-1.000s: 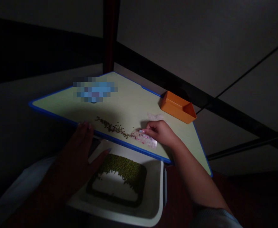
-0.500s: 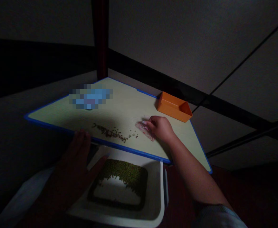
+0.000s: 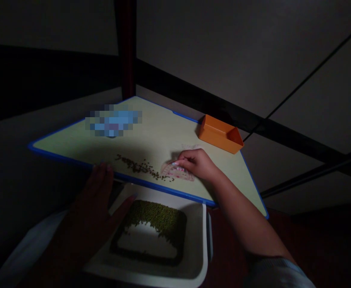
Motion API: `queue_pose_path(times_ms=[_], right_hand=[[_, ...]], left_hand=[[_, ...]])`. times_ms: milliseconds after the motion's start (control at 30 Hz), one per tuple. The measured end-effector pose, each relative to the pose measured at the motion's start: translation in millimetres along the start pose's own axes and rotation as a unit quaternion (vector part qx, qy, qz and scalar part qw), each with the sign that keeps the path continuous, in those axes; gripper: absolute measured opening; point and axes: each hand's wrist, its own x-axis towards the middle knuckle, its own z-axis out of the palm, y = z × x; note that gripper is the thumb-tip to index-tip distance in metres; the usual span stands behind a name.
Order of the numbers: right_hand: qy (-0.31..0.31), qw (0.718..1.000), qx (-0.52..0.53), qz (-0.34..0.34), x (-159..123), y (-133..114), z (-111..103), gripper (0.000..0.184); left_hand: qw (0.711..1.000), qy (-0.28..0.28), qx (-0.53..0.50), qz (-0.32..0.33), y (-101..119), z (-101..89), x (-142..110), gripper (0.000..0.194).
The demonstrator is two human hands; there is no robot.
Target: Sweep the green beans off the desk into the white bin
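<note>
Patterned sheet (image 3: 180, 174): our right hand's (image 3: 202, 164) fingers pinch it near scattered seeds (image 3: 138, 166) — our left hand (image 3: 93, 202) lies open at the desk (image 3: 154, 132).

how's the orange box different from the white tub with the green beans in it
The orange box is the smaller one, while the white tub is much larger. The orange box sits on the board, whereas the white tub is below the board's near edge. Green beans lie in the white tub; the orange box's floor is partly hidden, so its contents can't be told. Both are open-topped.
</note>
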Motion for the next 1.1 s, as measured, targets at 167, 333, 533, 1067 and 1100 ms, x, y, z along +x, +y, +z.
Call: queue_pose_path(times_ms=[167,333,533,1067,1100], right_hand=[[-0.073,0.992,0.095,0.025,-10,7,-20,0.029],[-0.117,0.988,0.089,0.036,-17,7,-40,0.029],[-0.161,0.986,0.023,0.034,-17,3,-38,0.028],[0.007,0.996,-0.043,0.072,-13,5,-27,0.027],[-0.009,0.998,-0.018,0.067,-14,5,-26,0.028]], left_hand=[[1.000,0.003,0.001,0.003,2,-2.4,1,0.085],[1.000,0.000,0.007,0.002,3,-5.0,1,0.084],[0.999,0.019,0.015,0.024,2,-4.0,3,0.083],[1.000,0.001,0.008,0.002,2,-2.3,3,0.084],[1.000,-0.004,0.010,-0.001,3,-3.1,3,0.084]])
